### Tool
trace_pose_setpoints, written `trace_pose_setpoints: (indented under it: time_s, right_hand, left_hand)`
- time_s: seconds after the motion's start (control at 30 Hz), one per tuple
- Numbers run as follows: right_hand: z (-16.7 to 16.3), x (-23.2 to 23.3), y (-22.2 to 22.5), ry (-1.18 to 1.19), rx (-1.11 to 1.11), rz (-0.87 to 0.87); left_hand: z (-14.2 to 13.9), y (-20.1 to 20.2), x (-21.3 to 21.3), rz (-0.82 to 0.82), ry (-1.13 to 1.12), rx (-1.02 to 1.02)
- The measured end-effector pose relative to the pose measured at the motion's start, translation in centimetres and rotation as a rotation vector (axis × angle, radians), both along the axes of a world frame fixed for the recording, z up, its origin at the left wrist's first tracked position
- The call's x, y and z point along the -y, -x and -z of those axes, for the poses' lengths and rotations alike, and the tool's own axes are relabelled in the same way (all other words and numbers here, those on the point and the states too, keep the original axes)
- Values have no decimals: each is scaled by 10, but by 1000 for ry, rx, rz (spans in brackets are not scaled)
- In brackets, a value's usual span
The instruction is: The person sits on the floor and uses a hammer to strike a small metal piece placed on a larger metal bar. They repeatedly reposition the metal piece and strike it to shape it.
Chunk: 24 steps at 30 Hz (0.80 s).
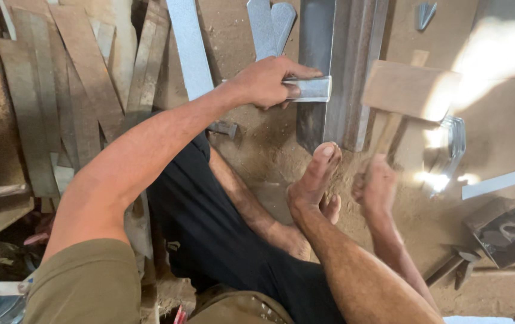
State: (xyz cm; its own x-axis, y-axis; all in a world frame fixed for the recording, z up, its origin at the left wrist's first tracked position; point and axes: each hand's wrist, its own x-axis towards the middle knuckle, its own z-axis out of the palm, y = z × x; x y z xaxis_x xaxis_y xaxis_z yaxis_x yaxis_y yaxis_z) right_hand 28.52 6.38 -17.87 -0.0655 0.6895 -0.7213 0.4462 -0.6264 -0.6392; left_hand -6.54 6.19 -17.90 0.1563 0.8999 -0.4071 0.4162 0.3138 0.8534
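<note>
The left hand [269, 81] grips a short flat strip of shiny grey metal [309, 89] and presses it across the long dark steel beam [338, 72] that lies on the sandy floor [497, 138]. The strip pokes out from the fingers and its free end rests on top of the beam. The right hand [376, 186] is closed tight around the pale wooden handle of a big wooden mallet [410, 90]. The hand is blurry. The mallet's wide brown head hangs just to the right of the beam, close to the strip, but I cannot tell if it touches anything. A bare foot [316, 177] sits just below the near end of the beam. Far to the left of the beam lies a pile of long rusty flat metal strips [71, 90]. To the right of the beam, past the mallet, lie a white flat strip [500, 182] and a dark metal block [504, 231].
</note>
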Motion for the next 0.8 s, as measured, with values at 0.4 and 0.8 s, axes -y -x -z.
trace_pose_setpoints:
  time_s: [0.4,0.8]
  right_hand:
    - [-55,-35,12,-134,227,-856]
    - [12,-153,88,-196,-451,-538]
  left_hand:
    - [-70,-90,45,320,183,59]
    - [-2,5,-4,-89,170,10]
